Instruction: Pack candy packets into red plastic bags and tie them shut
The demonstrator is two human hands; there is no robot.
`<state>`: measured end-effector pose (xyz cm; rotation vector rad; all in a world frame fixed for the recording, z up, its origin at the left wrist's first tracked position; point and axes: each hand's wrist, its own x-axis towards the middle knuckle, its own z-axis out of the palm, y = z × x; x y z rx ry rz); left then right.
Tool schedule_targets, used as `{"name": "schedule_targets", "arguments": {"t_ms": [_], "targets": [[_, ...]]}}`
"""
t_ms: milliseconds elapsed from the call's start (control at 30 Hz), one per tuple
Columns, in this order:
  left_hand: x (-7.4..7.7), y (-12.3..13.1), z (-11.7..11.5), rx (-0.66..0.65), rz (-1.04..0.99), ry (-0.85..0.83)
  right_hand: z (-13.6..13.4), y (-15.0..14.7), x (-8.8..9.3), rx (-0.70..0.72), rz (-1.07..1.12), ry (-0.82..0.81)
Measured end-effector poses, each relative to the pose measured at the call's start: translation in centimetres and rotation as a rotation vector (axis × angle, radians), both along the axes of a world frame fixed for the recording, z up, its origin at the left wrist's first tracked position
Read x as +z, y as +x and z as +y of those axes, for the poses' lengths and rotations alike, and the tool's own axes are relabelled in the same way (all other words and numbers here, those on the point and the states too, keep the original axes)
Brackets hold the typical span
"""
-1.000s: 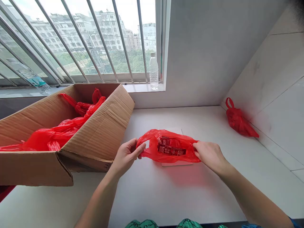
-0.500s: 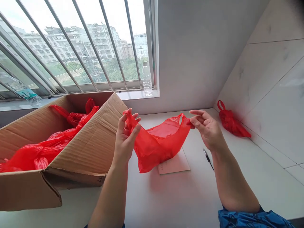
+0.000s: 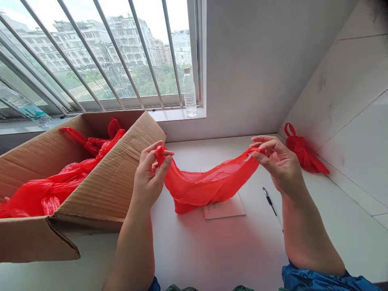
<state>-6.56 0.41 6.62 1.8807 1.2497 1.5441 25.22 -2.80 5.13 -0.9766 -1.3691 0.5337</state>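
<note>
A thin red plastic bag with something inside sags between my two hands above a white countertop. My left hand pinches one handle of the bag beside the cardboard box. My right hand pinches the other handle, stretched out to the right. The bag's bottom rests on a white card lying on the counter.
An open cardboard box at the left holds several tied red bags. Another tied red bag lies against the tiled right wall. A pen lies by my right wrist. A water bottle stands on the window sill.
I lifted the bag off the counter by its handles, then pulled my hands farther apart. The bag is now stretched wide and hangs lower between them.
</note>
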Motion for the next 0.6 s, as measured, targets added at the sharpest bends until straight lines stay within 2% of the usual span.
{"name": "schedule_targets", "arguments": {"t_ms": [167,267,333,467,600], "targets": [[0.7,-0.8,-0.7,0.241,0.141,0.130,0.4,0.4,-0.3,0.146,0.097,-0.135],[0.6,-0.7,-0.7,0.301,0.072,0.132,1.0,0.6,-0.9,0.160,0.152,-0.200],[0.3,-0.4,-0.3,0.203,-0.082,0.063,1.4,0.4,-1.3,0.147,0.191,-0.201],[-0.5,0.2,0.7,-0.169,-0.461,-0.021,1.4,-0.1,-1.6,0.118,0.262,-0.101],[-0.8,0.4,1.2,-0.386,-0.571,0.012,0.9,-0.5,-1.4,0.206,0.256,0.043]]}}
